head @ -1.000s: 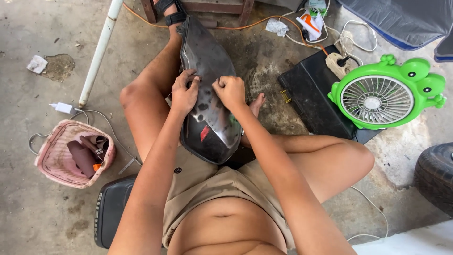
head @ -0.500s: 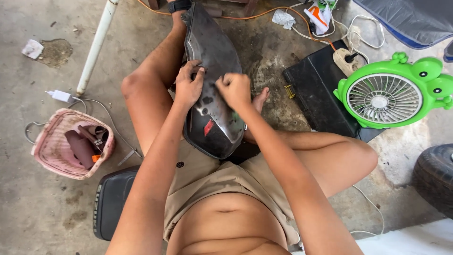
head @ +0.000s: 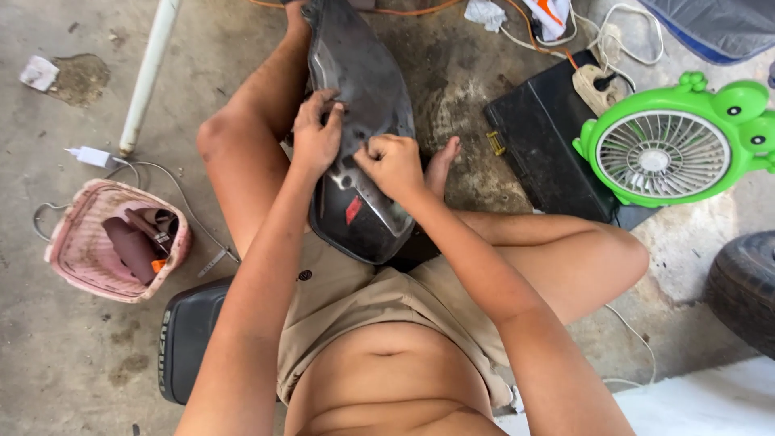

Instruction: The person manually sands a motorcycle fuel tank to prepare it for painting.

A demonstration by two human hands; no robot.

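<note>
A long dark grey plastic vehicle panel (head: 363, 89) with a small red mark lies across my lap and left leg, its rounded end towards me. My left hand (head: 316, 133) rests on the panel's left edge with fingers curled over it. My right hand (head: 393, 164) is closed in a pinch on the middle of the panel; what it pinches is too small to tell. I sit on a black seat cushion (head: 187, 335) on the concrete floor.
A pink basket (head: 85, 250) with tools stands at the left, beside a white charger and cable (head: 93, 156). A white pipe (head: 149, 73) lies beyond it. At the right are a black case (head: 549, 153), a green frog-shaped fan (head: 670, 149), a power strip (head: 596, 85) and a tyre (head: 747, 287).
Both hands have shifted slightly on the panel, the right hand lowering and pinching at its middle. The camera view has moved a little; the panel stays on my lap.
</note>
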